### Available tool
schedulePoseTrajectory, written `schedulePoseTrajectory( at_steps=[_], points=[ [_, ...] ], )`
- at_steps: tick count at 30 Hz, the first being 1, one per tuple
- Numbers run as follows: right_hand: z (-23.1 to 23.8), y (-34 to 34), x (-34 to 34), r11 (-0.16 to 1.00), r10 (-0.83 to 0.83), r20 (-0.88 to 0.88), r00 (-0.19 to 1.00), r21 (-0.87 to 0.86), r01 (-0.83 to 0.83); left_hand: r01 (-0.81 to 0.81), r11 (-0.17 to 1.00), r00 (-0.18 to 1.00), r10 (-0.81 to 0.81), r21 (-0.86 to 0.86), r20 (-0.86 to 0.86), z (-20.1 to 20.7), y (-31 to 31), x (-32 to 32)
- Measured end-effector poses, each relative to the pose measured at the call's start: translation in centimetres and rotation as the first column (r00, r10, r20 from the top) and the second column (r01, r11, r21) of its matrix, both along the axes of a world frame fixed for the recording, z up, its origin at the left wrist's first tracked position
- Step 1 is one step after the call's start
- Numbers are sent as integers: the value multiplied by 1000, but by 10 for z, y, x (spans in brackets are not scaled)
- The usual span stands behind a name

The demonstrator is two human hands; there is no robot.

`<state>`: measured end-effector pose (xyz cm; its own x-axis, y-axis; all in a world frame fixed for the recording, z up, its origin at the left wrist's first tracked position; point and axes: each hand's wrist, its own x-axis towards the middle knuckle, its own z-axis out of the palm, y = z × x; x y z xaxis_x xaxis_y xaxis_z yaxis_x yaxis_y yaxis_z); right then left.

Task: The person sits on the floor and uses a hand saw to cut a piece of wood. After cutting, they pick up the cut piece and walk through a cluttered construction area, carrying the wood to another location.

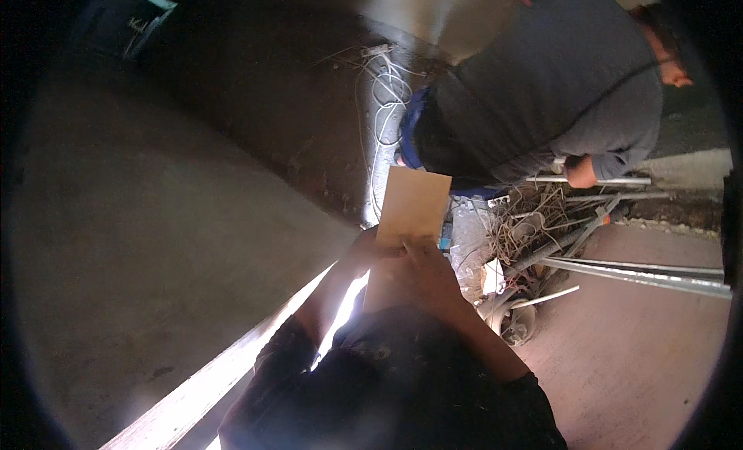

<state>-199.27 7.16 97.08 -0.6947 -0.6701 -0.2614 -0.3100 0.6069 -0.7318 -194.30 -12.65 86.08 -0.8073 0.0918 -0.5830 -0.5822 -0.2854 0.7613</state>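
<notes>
In front of my body is a flat, tan rectangular board (416, 201), perhaps a tile or a piece of sheet. My left hand (370, 247) is closed on its left edge. My right hand (428, 266) lies over its lower part, with the fingers bent in toward the middle of the board. Dim light hides most of the finger detail. A paler strip of the same flat material shows below, between my forearms.
Another person (557, 86) bends over at the upper right. Loose white cable (391, 86) lies along the floor ahead. To the right is a heap of tangled wires (534, 222), with metal strips (642, 272) sticking out. A plain wall (155, 241) stands at left.
</notes>
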Motion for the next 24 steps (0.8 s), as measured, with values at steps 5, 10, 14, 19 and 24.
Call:
schedulePoseTrajectory(
  at_steps=[5,10,14,19,24],
  points=[
    [-9,-2,-1,995,-36,17,999,-88,37,-14,999,997,10,-49,-81,13,-2,-8],
    [-32,-1,-10,979,-71,-31,997,-196,63,-133,976,982,106,-172,-155,22,-16,-16],
    [-45,12,-13,968,-167,161,973,-160,192,-235,881,969,178,-411,-173,11,-33,-19],
    [-78,50,-20,978,-203,220,954,-8,210,-520,831,853,516,-199,-76,2,-36,-23],
    [-117,78,-59,982,-163,187,969,123,142,-676,731,737,671,-95,-80,-8,-31,-26]
  ],
)
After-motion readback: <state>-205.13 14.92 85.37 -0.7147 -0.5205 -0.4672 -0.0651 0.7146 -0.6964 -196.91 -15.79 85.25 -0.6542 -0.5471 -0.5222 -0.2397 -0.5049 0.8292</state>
